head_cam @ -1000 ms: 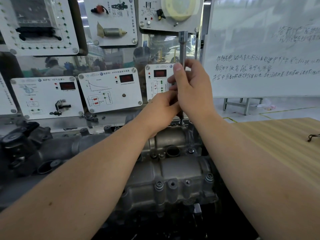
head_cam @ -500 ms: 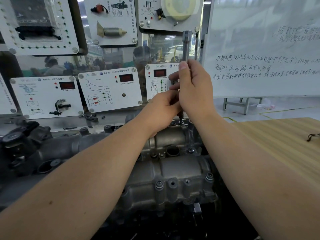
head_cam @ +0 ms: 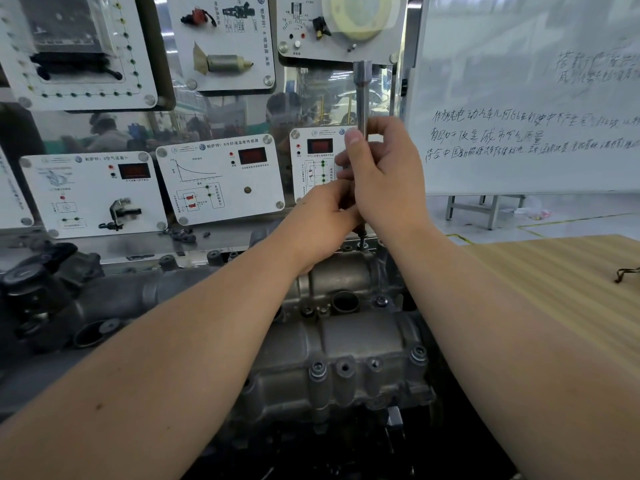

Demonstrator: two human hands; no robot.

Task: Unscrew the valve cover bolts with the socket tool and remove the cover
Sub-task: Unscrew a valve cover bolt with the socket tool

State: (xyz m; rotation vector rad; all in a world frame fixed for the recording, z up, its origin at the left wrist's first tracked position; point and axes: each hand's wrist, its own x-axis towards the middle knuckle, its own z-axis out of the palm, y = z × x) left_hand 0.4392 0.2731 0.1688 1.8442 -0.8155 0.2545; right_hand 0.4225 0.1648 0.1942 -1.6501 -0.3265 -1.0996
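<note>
Fingers (head_cam: 353,138) of right hand (head_cam: 384,181) wrapped rnd socket tool (head_cam: 363,95), upright; left hand (head_cam: 322,220) grips lower shaft, tip on valve cover (head_cam: 346,341) far edge.

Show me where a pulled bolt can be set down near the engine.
The wooden table right of the valve cover is bare apart from a small dark item at its far edge. Left of the cover, dark engine parts crowd the bench.

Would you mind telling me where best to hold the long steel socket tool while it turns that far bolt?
Grip the long steel socket tool on its slim mid-shaft, from the right side, as the right hand does: it stands upright, and the left hand holds lower down.
</note>
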